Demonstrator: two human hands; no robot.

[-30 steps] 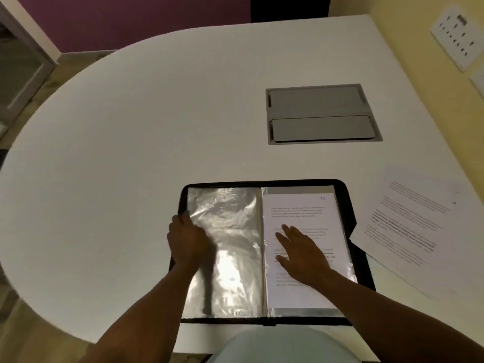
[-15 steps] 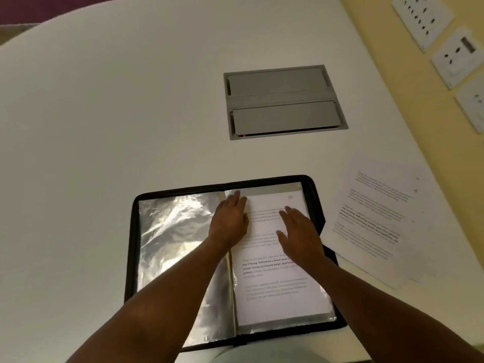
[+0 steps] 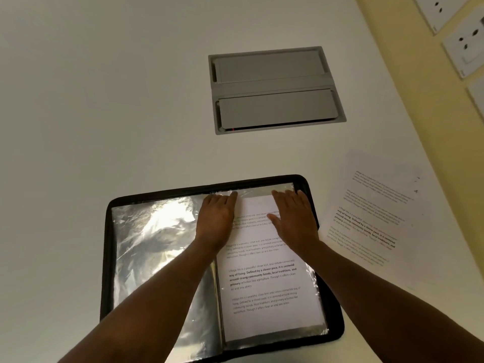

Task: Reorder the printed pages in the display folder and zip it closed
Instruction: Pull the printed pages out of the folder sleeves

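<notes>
Setting: office or meeting room, as I read it from the head camera. Evidence, placed from the white table (image 3: 131, 100): a grey flip-lid cable box (image 3: 276, 90) recessed in its top; a yellow wall (image 3: 424, 106) along its right edge bearing white socket plates (image 3: 463, 40); printed pages (image 3: 366, 221) and a black zip display folder (image 3: 337, 326) lying on it.

The white table (image 3: 104, 100) lies bare to the left of and beyond the open display folder (image 3: 110, 258), up to the flush grey hatch (image 3: 275, 90). On the right, loose printed pages (image 3: 372, 218) lie just beside the folder, with the yellow wall (image 3: 408, 74) and its sockets (image 3: 468, 43) closing that side.
</notes>
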